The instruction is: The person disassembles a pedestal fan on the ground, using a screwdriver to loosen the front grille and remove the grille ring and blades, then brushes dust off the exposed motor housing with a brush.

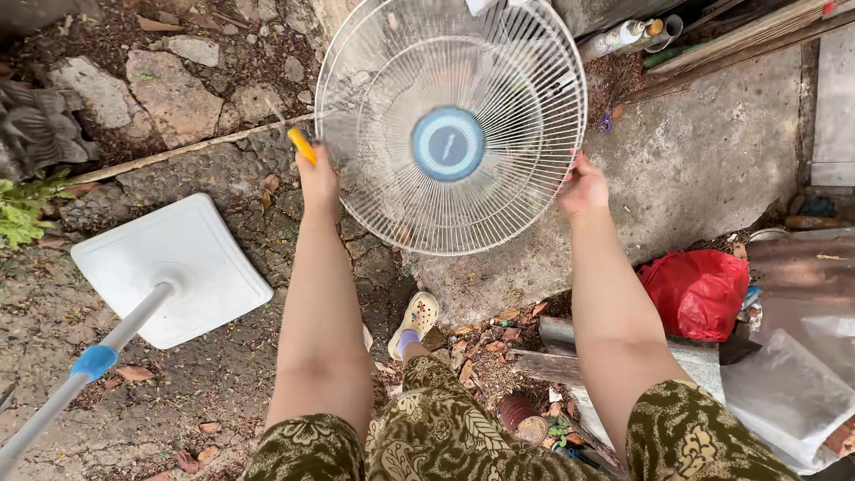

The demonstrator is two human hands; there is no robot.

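I hold a round white wire fan grille (499, 191) with a blue centre disc out in front of me with both hands. My left hand (317, 181) grips its left rim and also holds a yellow-handled tool (302, 145). My right hand (583, 188) grips the right rim. The grille is tilted face-up towards me above the ground.
A white square fan base (214, 258) with a grey pole and blue collar (93, 362) lies at the left. A red plastic bag (697, 292) and clear plastic sheet (788, 387) lie at the right. Stones, dry leaves, a concrete slab (695, 160) and my sandalled foot (417, 317) are below.
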